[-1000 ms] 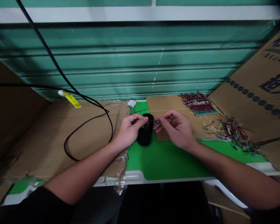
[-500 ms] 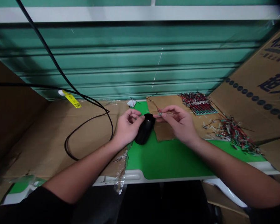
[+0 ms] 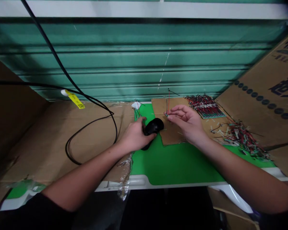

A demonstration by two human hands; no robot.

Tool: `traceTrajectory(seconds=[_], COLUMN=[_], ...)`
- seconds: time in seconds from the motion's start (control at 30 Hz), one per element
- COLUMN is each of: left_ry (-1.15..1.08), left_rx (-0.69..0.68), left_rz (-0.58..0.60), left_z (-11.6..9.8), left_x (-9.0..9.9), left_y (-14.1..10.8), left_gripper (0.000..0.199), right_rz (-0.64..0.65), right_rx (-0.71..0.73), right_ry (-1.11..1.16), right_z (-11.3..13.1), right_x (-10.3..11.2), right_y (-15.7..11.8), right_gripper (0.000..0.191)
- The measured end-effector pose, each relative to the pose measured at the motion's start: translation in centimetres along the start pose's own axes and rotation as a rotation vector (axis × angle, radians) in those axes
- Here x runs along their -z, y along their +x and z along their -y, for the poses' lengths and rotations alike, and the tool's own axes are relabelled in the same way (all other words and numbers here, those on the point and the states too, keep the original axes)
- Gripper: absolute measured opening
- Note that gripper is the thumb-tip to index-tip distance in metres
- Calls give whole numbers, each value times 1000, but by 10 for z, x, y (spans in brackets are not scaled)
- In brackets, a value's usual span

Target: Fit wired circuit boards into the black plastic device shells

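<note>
My left hand (image 3: 136, 135) is wrapped round the left side of a black computer mouse (image 3: 156, 125), its thumb lying across the near part. Just beyond its index finger, a small piece with thin wires (image 3: 138, 110) lies by a white scrap (image 3: 136, 105). Between thumb and fingertips, my right hand (image 3: 186, 121) pinches a small circuit board (image 3: 167, 114). Red and black wires (image 3: 168, 100) stand up from that board. The piece of cardboard (image 3: 172, 134) lies under the right hand.
A stack of wired boards (image 3: 211, 111) sits at the back right, with a loose heap of wired boards (image 3: 247, 140) nearer. A black cable (image 3: 86, 126) loops over the left cardboard (image 3: 50, 137). Cardboard walls stand at both sides, and a green slatted panel (image 3: 124, 57) at the back.
My left hand has come down onto the mouse, which has turned, its far end swinging right. The board in my right hand has shifted slightly, and its wires now point upward.
</note>
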State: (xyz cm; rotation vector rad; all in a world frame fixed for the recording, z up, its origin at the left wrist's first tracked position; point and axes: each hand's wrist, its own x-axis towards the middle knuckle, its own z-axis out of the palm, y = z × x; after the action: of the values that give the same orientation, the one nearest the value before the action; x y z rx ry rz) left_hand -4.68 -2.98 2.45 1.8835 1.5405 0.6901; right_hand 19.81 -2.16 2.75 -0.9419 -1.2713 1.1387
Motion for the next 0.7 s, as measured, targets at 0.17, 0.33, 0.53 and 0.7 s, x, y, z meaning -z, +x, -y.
traceTrajectory(seconds=[0.17,0.33,0.53,0.7], left_ry=[-422,-874,-1010,-1133], left_rx=[181,304,267,288], left_rz=[174,152,121,262], left_z=[-5,-10,-9,-9], left_x=[-3,-17,-21,-21], left_y=[5,6,3,-2], left_gripper=[33,40,45,51], right_rz=[43,98,197,219], right_rx=[11,22,3,-36], right_ry=[-5,9,-18,23], right_z=[-2,-3,-3,-2], right_x=[0,-3,-6,-9], right_y=[-1,-5,-10,-13], right_gripper=[46,44,41,43])
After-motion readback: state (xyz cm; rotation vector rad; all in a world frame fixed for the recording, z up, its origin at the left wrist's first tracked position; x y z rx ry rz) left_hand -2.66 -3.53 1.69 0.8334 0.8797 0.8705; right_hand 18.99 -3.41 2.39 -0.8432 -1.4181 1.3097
